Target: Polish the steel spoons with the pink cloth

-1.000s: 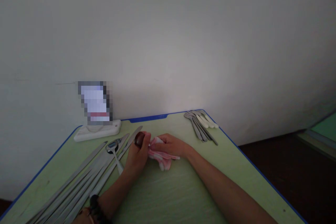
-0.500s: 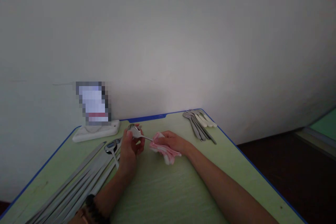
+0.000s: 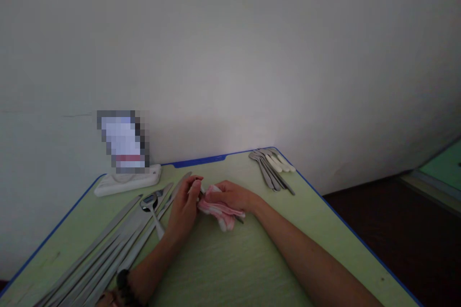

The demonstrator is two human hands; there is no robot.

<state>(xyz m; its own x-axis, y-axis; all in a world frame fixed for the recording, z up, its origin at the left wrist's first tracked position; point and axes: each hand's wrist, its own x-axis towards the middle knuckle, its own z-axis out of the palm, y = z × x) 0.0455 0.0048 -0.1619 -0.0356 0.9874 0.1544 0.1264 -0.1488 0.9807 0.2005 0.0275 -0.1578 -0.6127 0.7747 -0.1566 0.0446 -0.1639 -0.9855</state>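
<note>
My left hand (image 3: 187, 196) is closed around the head of a metal spoon (image 3: 202, 189), whose bowl is mostly hidden by the fingers. A pink-and-white cloth (image 3: 219, 208) is wrapped about the handle, pinched in my right hand (image 3: 232, 194). The handle's tip pokes out below the cloth on the right. Both hands are close together above the table's middle. Left of my left hand lies another spoon (image 3: 149, 203) on top of several long flat metal knives (image 3: 111, 244). A fork (image 3: 158, 194) is partly visible among them.
The pale green table (image 3: 223, 268) has a blue edge and stands against a grey wall (image 3: 230, 57). At its back left, a phone with a blurred screen (image 3: 124, 139) rests on a white stand (image 3: 127, 182). Several pieces of cutlery (image 3: 268, 170), some white-handled, lie at the back right.
My right hand and the cloth have slid left along the handle toward my left hand. The spoon's bowl has gone behind my left fingers, and the handle's tip now shows past the cloth.
</note>
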